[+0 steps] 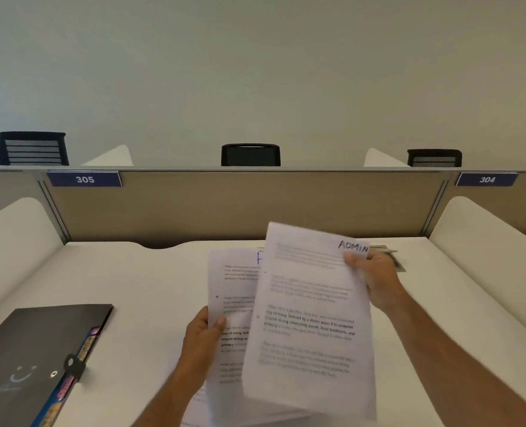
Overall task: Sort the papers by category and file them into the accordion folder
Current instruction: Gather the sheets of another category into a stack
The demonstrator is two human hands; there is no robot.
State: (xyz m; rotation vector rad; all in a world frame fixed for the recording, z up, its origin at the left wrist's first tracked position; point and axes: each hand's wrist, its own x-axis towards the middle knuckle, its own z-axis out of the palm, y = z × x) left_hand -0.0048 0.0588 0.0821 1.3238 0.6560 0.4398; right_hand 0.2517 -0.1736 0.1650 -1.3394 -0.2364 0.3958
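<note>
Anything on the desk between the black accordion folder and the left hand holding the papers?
No. In the head view, only bare white desk separates the accordion folder from the left hand.

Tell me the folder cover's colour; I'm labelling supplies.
Black, with a faint pale smiley mark, on the folder lying at the desk's left in the head view.

Thin matt white paper sheets (311, 318), smooth black plastic accordion folder (30, 349), smooth matt white desk (126, 282)
</note>
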